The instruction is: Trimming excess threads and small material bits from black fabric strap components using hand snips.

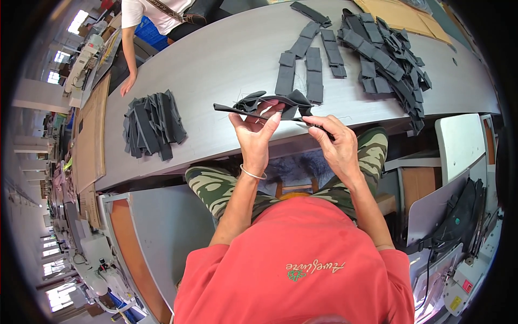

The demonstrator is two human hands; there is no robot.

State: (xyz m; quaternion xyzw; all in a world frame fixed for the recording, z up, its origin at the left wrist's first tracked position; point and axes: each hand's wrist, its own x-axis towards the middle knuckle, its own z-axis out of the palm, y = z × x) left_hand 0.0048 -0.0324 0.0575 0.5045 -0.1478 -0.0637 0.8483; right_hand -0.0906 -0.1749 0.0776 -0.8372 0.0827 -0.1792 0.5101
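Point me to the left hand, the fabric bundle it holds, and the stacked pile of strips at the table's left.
left hand (253, 135), head view, on the palm.
fabric bundle (278, 102), head view, on its folded middle.
pile of strips (152, 124), head view, centre of the stack.

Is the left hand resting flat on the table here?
No. The left hand is raised above the table edge, pinching dark fabric pieces.

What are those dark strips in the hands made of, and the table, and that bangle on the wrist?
The strips look like soft matte dark-grey fabric, perhaps webbing or felt: they fold and droop between the left hand and right hand. The table looks like pale grey laminate with a faint wood grain. The bangle seems to be metal: thin, silvery, shiny.
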